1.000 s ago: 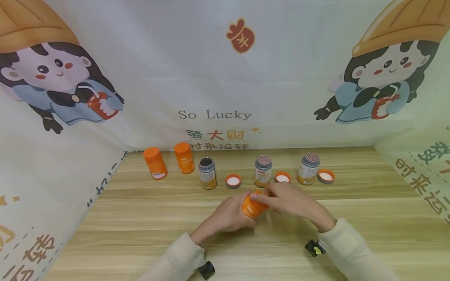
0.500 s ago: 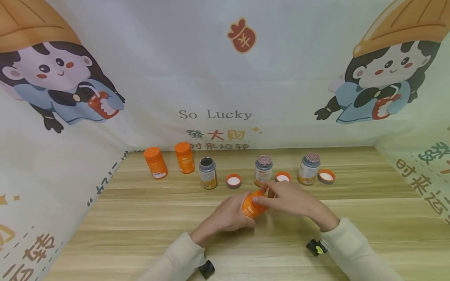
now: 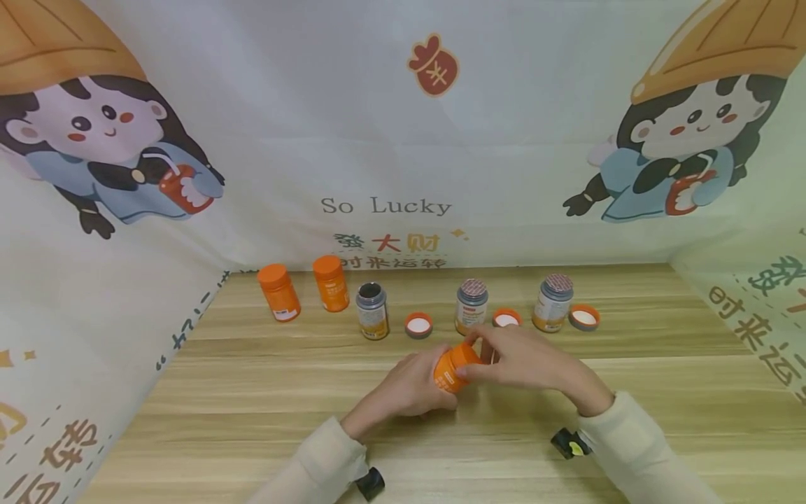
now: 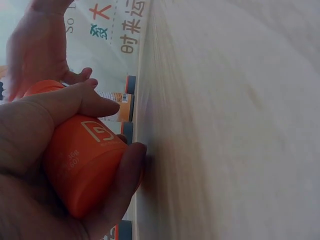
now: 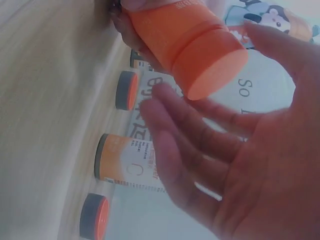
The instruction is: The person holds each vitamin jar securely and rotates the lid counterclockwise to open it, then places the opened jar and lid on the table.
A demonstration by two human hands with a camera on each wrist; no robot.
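Observation:
My left hand [image 3: 412, 385] grips an orange bottle [image 3: 448, 372] by its body, tilted so the top faces right. In the left wrist view, fingers and thumb wrap the orange bottle [image 4: 82, 160] just over the table. Its orange cap [image 5: 212, 62] is on, as the right wrist view shows. Around that cap my right hand [image 3: 525, 357] is held with fingers spread. In the right wrist view, the right hand's fingers [image 5: 200, 145] are loosely bent below the cap and the thumb stands beyond it; whether any fingertip touches it is hard to tell.
Two capped orange bottles [image 3: 279, 292] [image 3: 331, 283] stand at back left. An uncapped grey bottle [image 3: 373, 311] and two foil-topped grey bottles [image 3: 471, 308] [image 3: 553, 303] stand to their right. Upturned caps [image 3: 418, 325] [image 3: 506, 318] [image 3: 584, 317] lie beside them. A printed cloth [image 3: 390, 140] hangs behind.
My right hand's fingers have shifted around the cap, and the wrist has moved slightly right and towards me. The left hand and its bottle have barely moved.

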